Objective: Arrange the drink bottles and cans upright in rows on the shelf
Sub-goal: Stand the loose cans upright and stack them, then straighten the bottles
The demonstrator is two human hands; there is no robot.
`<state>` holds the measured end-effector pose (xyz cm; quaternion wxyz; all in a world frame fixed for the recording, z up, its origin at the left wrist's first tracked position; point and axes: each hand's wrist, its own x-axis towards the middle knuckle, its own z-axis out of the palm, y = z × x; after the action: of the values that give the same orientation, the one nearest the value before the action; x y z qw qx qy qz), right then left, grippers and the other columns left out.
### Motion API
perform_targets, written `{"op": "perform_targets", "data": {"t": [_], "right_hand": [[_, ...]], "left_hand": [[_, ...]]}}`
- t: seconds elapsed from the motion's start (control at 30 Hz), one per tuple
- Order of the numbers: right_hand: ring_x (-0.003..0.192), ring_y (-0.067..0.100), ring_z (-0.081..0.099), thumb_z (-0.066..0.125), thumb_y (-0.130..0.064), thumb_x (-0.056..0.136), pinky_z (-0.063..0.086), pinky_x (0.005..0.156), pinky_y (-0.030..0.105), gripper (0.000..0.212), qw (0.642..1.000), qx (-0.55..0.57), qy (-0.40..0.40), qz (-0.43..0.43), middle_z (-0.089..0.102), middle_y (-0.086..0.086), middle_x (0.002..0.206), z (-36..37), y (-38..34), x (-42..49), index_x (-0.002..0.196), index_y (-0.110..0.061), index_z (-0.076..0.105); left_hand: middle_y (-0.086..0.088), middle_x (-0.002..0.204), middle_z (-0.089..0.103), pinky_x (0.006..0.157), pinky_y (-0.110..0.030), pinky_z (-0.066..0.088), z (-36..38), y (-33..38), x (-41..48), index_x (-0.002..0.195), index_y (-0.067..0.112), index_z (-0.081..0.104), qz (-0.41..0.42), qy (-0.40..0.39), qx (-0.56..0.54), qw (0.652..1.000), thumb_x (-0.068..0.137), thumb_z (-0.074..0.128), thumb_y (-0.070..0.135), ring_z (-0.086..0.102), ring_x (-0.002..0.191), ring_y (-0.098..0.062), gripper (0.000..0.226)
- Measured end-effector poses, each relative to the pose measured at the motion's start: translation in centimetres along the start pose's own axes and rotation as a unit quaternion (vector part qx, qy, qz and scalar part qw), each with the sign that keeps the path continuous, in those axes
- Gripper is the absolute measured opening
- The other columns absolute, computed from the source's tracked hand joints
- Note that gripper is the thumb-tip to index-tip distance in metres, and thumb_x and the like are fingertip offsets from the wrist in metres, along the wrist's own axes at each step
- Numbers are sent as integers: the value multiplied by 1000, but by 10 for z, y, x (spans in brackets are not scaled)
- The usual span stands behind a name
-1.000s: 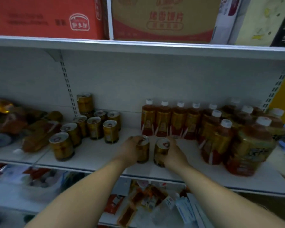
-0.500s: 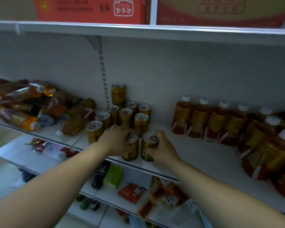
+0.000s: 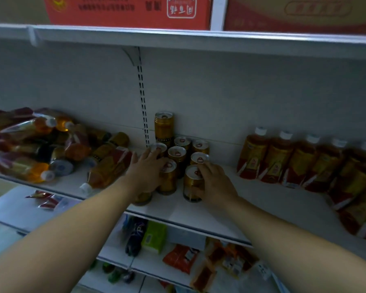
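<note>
Several gold cans (image 3: 176,154) stand upright in a cluster at the back middle of the white shelf (image 3: 230,214), with one can (image 3: 164,126) stacked on top. My right hand (image 3: 217,183) grips a gold can (image 3: 191,187) standing at the front right of the cluster. My left hand (image 3: 145,173) lies with fingers stretched out against the neighbouring can (image 3: 169,179) and reaches to a can behind it. Another can (image 3: 143,197) is partly hidden under my left wrist. Amber tea bottles (image 3: 279,157) stand upright in rows on the right.
A heap of bottles (image 3: 30,144) lies on its side at the left of the shelf, one bottle (image 3: 106,172) pointing its cap at the front edge. Red cartons (image 3: 127,9) sit on the shelf above. Snack packets (image 3: 180,259) fill the lower shelves.
Both hands moved two cans leftward along the shelf to the can cluster, and the view swung left with them. My left hand's fingers have uncurled from its can and now stretch forward.
</note>
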<state>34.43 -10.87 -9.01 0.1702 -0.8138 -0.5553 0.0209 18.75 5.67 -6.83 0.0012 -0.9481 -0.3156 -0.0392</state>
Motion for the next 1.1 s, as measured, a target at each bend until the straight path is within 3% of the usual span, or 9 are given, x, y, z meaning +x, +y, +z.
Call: {"op": "perform_targets", "data": {"t": [0.13, 0.3, 0.43, 0.53, 0.67, 0.77, 0.97, 1.1], "right_hand": [[138, 26, 20, 61, -49, 86, 26, 107, 36, 83, 998, 9, 13, 65, 18, 4, 158, 7, -17, 8, 150, -16, 20], [141, 26, 17, 64, -48, 84, 25, 110, 37, 91, 991, 1, 18, 131, 13, 6, 159, 11, -36, 14, 152, -14, 14], [136, 28, 24, 67, -54, 79, 31, 105, 39, 95, 984, -19, 10, 178, 19, 6, 156, 6, -48, 19, 150, -16, 17], [133, 29, 28, 65, -61, 75, 33, 102, 39, 92, 981, -38, 14, 192, 29, 9, 150, -5, -62, 28, 146, -16, 27], [133, 28, 29, 58, -58, 84, 31, 103, 38, 72, 991, -28, 60, 116, 36, 8, 146, -22, -91, 52, 141, -20, 36], [131, 28, 32, 55, -52, 89, 31, 103, 38, 63, 997, -17, 56, 44, 39, 7, 144, -24, -124, 76, 140, -20, 38], [130, 28, 33, 52, -51, 90, 33, 97, 37, 62, 993, -34, -7, -109, 40, 7, 141, 4, -198, 98, 141, -20, 39], [131, 28, 32, 58, -47, 86, 35, 101, 39, 63, 986, -58, -77, -137, 38, 7, 141, 26, -234, 106, 140, -20, 38]], "left_hand": [[2, 157, 12, 110, -61, 10, 5, -12, 11, 144, 35, 21, 1, -22, -77, 997, 79, 54, 53, 6, 143, -29, 75], [4, 159, 0, 113, -58, 7, -4, -36, 12, 148, 37, 6, 20, -84, -119, 989, 63, 51, 74, -1, 145, -29, 104], [7, 159, -8, 115, -53, 12, 2, -55, 3, 150, 31, 7, 28, -149, -177, 972, 65, 49, 73, -5, 145, -26, 104], [7, 159, -7, 116, -46, 10, -2, -59, 3, 150, 33, 9, 43, -151, -209, 965, 73, 47, 74, -4, 145, -24, 95], [-1, 157, 18, 111, -36, 16, -18, -96, -7, 146, 30, 25, 62, -55, -226, 971, 77, 48, 68, 12, 144, -21, 83], [-6, 154, 26, 110, -34, 23, -25, -142, -24, 145, 22, 32, 2, 10, -186, 983, 84, 55, 54, 26, 139, -24, 73], [-7, 150, 32, 109, -40, 32, -37, -227, -68, 142, 24, 38, -122, 17, -132, 983, 83, 61, 51, 33, 134, -28, 69], [-6, 149, 35, 108, -40, 29, -33, -268, -88, 140, 24, 39, -156, 26, -90, 983, 83, 60, 49, 32, 135, -27, 66]]}}
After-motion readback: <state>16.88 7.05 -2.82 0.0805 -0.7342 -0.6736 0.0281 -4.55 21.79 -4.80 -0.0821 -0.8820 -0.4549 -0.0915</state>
